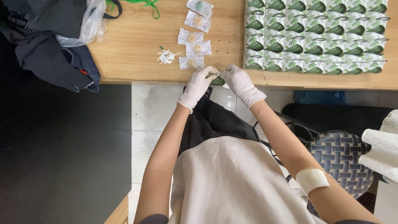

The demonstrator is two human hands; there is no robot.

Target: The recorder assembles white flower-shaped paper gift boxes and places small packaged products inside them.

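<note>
While pinched between both gloved hands at the near edge of the desk (137,37), a small green-and-white sachet (217,80), mostly hidden by fingers, only a dark green corner peeking below them. Left hand (199,83) in a white glove, fingertips clenched on the sachet's left end; right hand (240,83), likewise gloved, closed on its right end, the two hands touching at the fingertips. Just beyond the left hand, a loose column of clear little packets (195,39) with pale yellowish contents, running away from the sachet across the desk. Left of those packets, a small heap of white scraps (166,57). Beyond the right hand, tight rows of matching green-and-white sachets (317,35) with a leaf pattern. Far left of the sachet, dark clothing (45,45) and a clear plastic bag (89,25).
</note>
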